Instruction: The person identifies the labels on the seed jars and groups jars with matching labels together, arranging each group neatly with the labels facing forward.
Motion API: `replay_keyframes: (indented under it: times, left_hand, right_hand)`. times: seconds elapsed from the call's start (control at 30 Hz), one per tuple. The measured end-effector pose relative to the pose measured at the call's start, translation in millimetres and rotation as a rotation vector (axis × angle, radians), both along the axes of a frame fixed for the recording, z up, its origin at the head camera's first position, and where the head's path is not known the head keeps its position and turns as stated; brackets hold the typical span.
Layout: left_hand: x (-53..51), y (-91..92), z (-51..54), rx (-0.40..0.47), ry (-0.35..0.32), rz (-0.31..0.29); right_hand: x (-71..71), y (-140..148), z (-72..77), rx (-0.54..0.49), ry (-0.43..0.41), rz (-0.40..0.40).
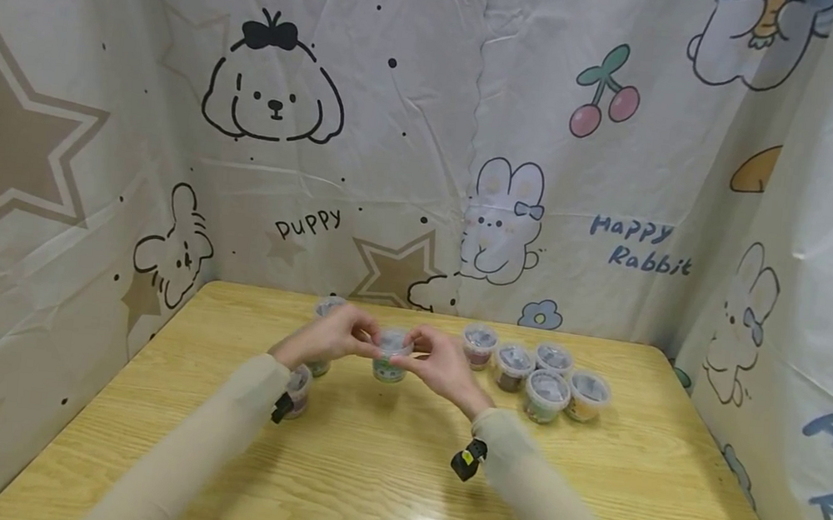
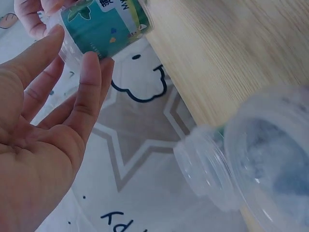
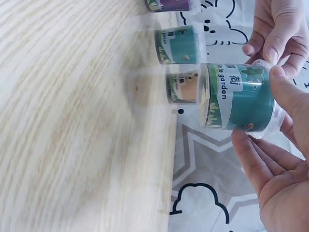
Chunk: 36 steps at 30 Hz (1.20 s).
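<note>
A small clear plastic tub with a teal-green "little garden" label (image 1: 389, 368) is held between both hands, seemingly just above the table. My left hand (image 1: 337, 334) pinches its clear lid from the left. My right hand (image 1: 442, 365) grips the lid's right side with thumb and fingers. In the right wrist view, the labelled tub (image 3: 246, 99) lies across the picture with its lid end toward the fingers. From the left wrist view, the left hand (image 2: 53, 116) has its fingertips at the tub (image 2: 104, 31); part of the lid is hidden.
Several similar lidded tubs (image 1: 514, 366) cluster on the right of the wooden table (image 1: 397, 459). More stand at the left, including one tub (image 1: 298, 391) beside the left wrist and another tub (image 1: 329, 305) behind the left hand. Printed curtains (image 1: 414, 126) surround the table.
</note>
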<state>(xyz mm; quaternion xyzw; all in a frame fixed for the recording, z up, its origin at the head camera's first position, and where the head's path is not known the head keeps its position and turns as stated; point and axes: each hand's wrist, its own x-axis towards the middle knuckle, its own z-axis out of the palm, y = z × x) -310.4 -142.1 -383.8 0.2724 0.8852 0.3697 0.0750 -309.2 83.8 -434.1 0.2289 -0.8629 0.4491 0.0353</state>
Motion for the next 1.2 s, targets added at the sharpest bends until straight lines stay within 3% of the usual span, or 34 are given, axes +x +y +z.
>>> replay_keyframes:
  times: [0.23,0.5,0.67,0.83,1.2]
  left_hand:
    - [-3.3,-9.7,-3.2,-0.065,0.008,0.023]
    - [-5.3,-17.5,-14.5,-0.144,0.034,0.052]
    - [-7.6,-17.6,-17.3,-0.2,0.032,0.049]
    - [-11.4,-17.1,-22.5,-0.263,0.082,0.023]
    - [-12.4,-13.9,-29.6,-0.313,0.099,0.072]
  right_hand:
    - [-7.1,-15.1,-11.6,0.027,0.02,0.02]
    - [-11.2,-28.4,-22.1,0.023,0.009,0.041]
    - [-15.5,-34.5,-27.7,0.05,0.021,0.051]
    - [-18.2,-38.4,-33.6,0.092,0.041,0.056]
    - [-18.5,-40.7,-35.4,0.128,0.009,0.028]
